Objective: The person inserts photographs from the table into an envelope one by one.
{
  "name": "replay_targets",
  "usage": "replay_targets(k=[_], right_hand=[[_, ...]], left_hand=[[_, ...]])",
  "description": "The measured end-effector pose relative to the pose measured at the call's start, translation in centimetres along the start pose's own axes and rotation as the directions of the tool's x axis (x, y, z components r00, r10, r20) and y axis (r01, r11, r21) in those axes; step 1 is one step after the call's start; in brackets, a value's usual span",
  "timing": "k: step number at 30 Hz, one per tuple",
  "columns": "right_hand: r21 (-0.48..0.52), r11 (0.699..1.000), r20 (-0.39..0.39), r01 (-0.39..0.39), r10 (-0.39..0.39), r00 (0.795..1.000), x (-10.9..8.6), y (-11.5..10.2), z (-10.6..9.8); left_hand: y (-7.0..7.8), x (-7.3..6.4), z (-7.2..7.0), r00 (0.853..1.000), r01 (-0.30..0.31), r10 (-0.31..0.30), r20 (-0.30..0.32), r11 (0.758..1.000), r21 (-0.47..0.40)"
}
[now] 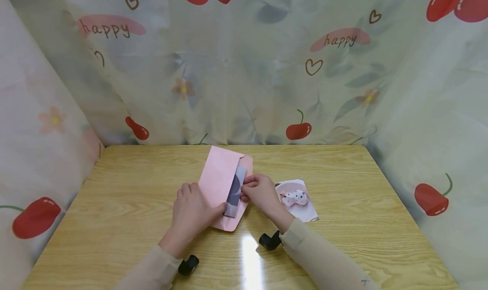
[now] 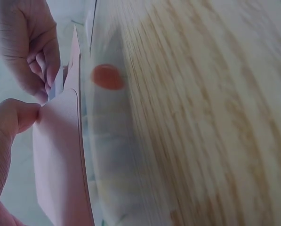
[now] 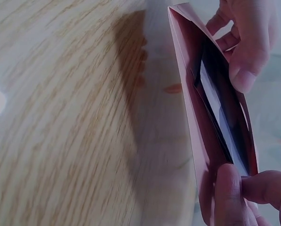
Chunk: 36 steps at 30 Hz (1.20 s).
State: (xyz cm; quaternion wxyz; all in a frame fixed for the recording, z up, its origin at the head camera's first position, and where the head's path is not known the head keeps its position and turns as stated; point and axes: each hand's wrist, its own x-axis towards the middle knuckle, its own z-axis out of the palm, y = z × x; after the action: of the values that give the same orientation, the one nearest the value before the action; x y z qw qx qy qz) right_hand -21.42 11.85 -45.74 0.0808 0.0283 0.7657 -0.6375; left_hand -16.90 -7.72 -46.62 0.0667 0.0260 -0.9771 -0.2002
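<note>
Pink paper envelope (image 1: 218, 173), flap open, is held tilted over a wood-grained tabletop (image 1: 126, 196), gripped by the left hand (image 1: 192, 208); the right hand (image 1: 264, 195), near a squarish picture card (image 1: 296, 200), pinches a flat grey card (image 1: 234, 192) in its mouth.

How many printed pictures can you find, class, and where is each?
2 visible: a grey picture partly inside the pink envelope, and a pale picture on the table to its right. More may be hidden.

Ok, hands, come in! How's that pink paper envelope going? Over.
Left hand gripping pink paper envelope. Right hand pinching flat grey card, partly inside. White card showing spotted bow beside right hand, clear of envelope.
</note>
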Motion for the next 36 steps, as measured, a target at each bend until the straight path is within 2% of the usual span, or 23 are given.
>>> replay_targets(k=[12, 27, 36], right_hand=[[-0.030, 0.999, -0.008, 0.019, -0.019, 1.000, 0.1, 0.4, 0.6], [0.037, 0.999, 0.008, 0.038, -0.038, 0.999, 0.3, 0.5, 1.0], [0.011, 0.999, 0.016, 0.037, -0.037, 0.999, 0.4, 0.5, 0.5]], left_hand=[[0.4, -0.1, -0.2, 0.999, 0.004, -0.003, 0.050, 1.000, -0.018], [0.3, -0.1, 0.0, 0.999, -0.023, 0.023, 0.022, 0.999, -0.022], [0.0, 0.1, -0.1, 0.999, 0.008, -0.008, 0.044, 1.000, 0.002]])
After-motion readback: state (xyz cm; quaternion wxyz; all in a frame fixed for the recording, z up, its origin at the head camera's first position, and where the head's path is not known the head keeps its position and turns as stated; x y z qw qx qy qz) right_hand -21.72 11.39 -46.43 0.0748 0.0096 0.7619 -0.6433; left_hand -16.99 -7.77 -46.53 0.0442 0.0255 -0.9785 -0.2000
